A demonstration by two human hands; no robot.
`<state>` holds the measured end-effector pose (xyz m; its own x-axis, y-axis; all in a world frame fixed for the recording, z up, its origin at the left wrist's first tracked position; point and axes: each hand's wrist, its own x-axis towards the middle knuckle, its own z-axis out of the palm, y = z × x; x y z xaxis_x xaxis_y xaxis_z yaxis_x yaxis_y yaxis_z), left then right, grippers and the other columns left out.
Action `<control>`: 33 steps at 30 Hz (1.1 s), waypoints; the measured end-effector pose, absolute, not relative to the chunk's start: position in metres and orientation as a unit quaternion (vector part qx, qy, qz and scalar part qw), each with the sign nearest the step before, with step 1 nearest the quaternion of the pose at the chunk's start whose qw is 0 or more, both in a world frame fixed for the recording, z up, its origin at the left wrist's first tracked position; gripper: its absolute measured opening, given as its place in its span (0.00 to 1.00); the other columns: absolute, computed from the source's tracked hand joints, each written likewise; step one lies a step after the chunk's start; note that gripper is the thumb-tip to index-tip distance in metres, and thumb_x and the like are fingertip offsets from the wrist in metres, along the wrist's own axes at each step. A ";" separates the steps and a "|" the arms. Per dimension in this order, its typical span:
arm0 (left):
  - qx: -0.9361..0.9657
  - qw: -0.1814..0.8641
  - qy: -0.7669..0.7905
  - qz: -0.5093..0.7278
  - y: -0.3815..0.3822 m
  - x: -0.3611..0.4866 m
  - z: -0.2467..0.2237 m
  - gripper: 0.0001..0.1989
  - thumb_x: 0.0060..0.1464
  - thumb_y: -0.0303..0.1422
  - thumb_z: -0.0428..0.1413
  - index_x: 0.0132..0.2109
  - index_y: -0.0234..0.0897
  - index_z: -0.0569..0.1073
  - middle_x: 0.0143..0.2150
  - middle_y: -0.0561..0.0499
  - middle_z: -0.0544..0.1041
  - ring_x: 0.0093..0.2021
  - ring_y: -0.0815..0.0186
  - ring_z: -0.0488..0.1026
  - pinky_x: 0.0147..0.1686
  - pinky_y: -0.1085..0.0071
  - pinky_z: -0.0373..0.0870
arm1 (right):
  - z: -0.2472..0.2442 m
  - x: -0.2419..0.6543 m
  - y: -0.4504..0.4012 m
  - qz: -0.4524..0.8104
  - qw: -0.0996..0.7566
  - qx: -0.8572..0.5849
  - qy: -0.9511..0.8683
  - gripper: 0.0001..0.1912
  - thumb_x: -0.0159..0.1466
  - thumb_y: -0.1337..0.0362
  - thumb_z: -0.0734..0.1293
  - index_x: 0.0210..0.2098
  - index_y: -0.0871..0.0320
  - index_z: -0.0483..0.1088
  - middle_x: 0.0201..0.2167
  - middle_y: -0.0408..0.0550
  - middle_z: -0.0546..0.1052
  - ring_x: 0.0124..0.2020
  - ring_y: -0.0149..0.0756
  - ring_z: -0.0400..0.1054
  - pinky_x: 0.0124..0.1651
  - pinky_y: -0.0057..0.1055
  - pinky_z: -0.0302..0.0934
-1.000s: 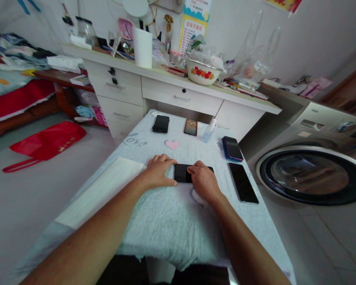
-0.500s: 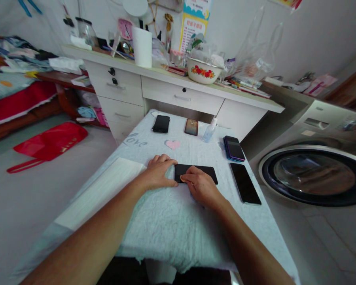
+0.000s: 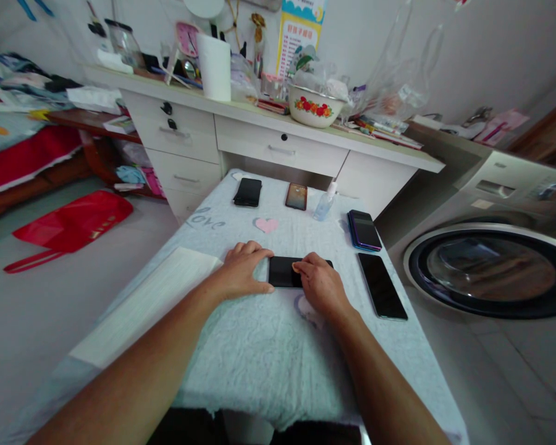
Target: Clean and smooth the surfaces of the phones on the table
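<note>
A black smartphone (image 3: 283,272) lies flat, screen up, on the cloth-covered table. My left hand (image 3: 245,269) braces its left end, thumb at the near corner and fingertips at the far one. Pinched in my right hand (image 3: 320,281) is a small orange-tan piece (image 3: 297,267), mostly covered by the fingers and pressed on the screen. The phone's right end is partly hidden under that hand. Beside it on the right lies another black smartphone (image 3: 382,286).
Farther back are a dark phone (image 3: 248,192), a brown-backed phone (image 3: 296,196), a clear spray bottle (image 3: 325,204) and stacked phones (image 3: 365,230). A folded white cloth (image 3: 148,309) lies left. A washing machine (image 3: 514,185) stands right, a drawer desk (image 3: 278,145) behind.
My right hand has slid right and slightly away across the screen with the orange-tan piece. My left hand stays at the phone's left end. The view has shifted slightly.
</note>
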<state>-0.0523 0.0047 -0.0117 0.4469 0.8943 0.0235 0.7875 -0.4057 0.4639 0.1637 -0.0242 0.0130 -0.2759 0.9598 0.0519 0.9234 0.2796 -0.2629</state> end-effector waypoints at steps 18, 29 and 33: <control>0.826 0.195 0.513 0.129 0.004 -0.050 -0.008 0.37 0.39 0.49 0.62 0.58 0.47 0.66 0.53 0.47 0.66 0.53 0.52 0.61 0.53 0.59 0.59 | 0.007 0.155 -0.016 0.046 0.092 -0.594 -0.798 0.16 0.69 0.68 0.55 0.44 0.53 0.73 0.43 0.49 0.72 0.44 0.36 0.64 0.42 0.29 0.56; 0.825 0.198 0.511 0.137 0.003 -0.051 -0.010 0.37 0.39 0.49 0.61 0.58 0.46 0.66 0.53 0.47 0.66 0.53 0.52 0.61 0.53 0.58 0.59 | 0.004 0.148 -0.013 0.049 0.093 -0.548 -0.830 0.18 0.67 0.71 0.55 0.48 0.51 0.72 0.46 0.47 0.71 0.44 0.39 0.61 0.43 0.30 0.55; 0.826 0.197 0.511 0.136 0.003 -0.051 -0.009 0.37 0.39 0.48 0.62 0.58 0.45 0.66 0.53 0.46 0.66 0.52 0.52 0.61 0.53 0.59 0.59 | 0.005 0.150 -0.013 0.045 0.090 -0.555 -0.826 0.18 0.67 0.71 0.55 0.47 0.51 0.73 0.45 0.47 0.71 0.44 0.39 0.61 0.43 0.31 0.55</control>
<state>-0.0511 0.0029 -0.0094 0.4411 0.8972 0.0235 0.7895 -0.4003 0.4652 0.1498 -0.0133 0.0047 -0.3677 0.9248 0.0977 0.9086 0.3797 -0.1742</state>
